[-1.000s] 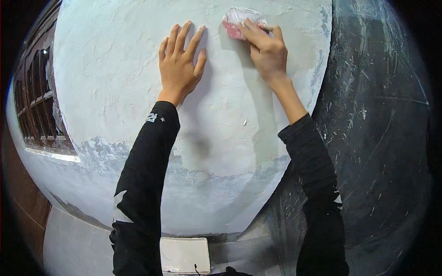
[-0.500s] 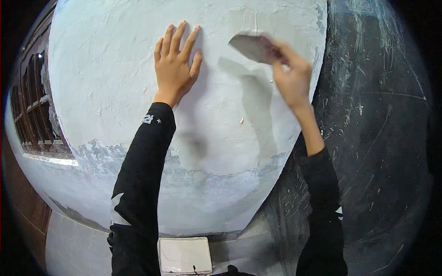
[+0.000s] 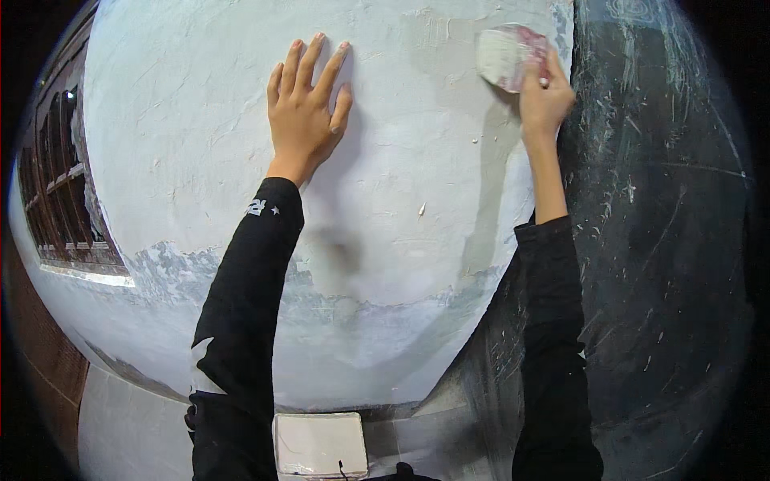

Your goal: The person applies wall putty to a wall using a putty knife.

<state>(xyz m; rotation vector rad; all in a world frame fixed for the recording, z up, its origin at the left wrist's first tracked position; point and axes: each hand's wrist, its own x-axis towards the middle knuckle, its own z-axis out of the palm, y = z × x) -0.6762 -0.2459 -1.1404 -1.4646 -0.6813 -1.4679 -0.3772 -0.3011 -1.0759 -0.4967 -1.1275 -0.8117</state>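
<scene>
Right grip [image 3: 547,103]: closed on reddish putty spreader [image 3: 501,56], its whitish paste coating up-left of the grip. Left grip [image 3: 306,120]: fingers fanned, empty, against plastered wall [image 3: 200,136].

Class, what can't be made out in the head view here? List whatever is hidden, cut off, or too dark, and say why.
All in the head view:
- Palm of the left hand: hidden behind the back of the hand.
- Wall-side face of the white-and-pink flat tool in the right hand: hidden by the tool itself.
- Black object: cut off by the lower edge.
- Window interior: too dark.
</scene>
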